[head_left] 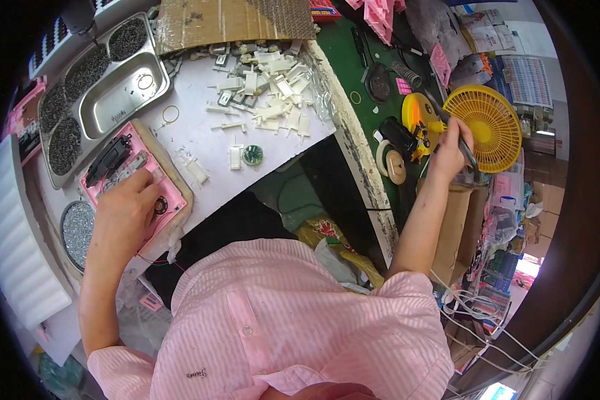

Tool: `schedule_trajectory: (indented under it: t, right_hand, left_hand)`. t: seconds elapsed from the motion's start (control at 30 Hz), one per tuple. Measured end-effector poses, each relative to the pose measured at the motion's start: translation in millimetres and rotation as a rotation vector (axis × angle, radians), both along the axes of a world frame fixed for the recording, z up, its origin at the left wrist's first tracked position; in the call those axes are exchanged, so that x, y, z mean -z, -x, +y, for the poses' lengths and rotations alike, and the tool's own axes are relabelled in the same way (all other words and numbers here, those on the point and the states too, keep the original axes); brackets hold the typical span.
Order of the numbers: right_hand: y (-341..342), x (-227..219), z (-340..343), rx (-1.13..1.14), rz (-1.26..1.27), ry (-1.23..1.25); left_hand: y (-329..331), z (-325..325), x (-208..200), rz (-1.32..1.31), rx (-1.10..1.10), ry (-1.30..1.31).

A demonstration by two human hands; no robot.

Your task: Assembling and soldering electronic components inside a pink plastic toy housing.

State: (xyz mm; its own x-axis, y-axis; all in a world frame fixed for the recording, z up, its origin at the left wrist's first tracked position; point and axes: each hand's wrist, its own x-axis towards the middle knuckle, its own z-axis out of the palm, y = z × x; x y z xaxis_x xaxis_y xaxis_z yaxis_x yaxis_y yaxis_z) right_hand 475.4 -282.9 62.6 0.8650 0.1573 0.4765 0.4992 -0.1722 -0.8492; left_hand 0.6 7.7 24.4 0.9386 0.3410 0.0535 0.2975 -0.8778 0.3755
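Note:
My left hand (129, 205) rests on a pink plastic housing (176, 197) at the left of the white work surface. Its fingers are bent and pressed together over the housing, hiding part of the inside. A black module (110, 159) and thin red wires show in the housing. Out to the right, my right hand (450, 151) is closed around a slim dark tool (470, 155), its exact kind unclear. This hand is beside a yellow fan (484, 130). Several white plastic parts (270, 87) lie heaped beyond my left hand.
A metal tray (121, 100) with small dark screws stands at the far left, a round dish (78, 233) of silvery bits nearer. Cardboard (236, 27) covers the back. A green mat (343, 57) carries a black cable coil and tape rolls. A cardboard box (461, 230) stands below my right hand.

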Motion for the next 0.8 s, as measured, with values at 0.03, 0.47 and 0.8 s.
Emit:
schedule_trajectory:
  t: [0.03, 0.47, 0.8]
  right_hand:
    - [2, 2, 20, -0.019, 0.015, 0.031]
    - [103, 62, 75, -0.781, 1.114, -0.420]
    - [311, 66, 195, -1.226, -0.536, 0.640]
  left_hand:
    - [3, 0, -2, 0.014, -0.015, 0.040]
    - [23, -24, 22, -0.234, -0.335, 0.235]
    - [49, -38, 21, -0.429, -0.446, 0.506]
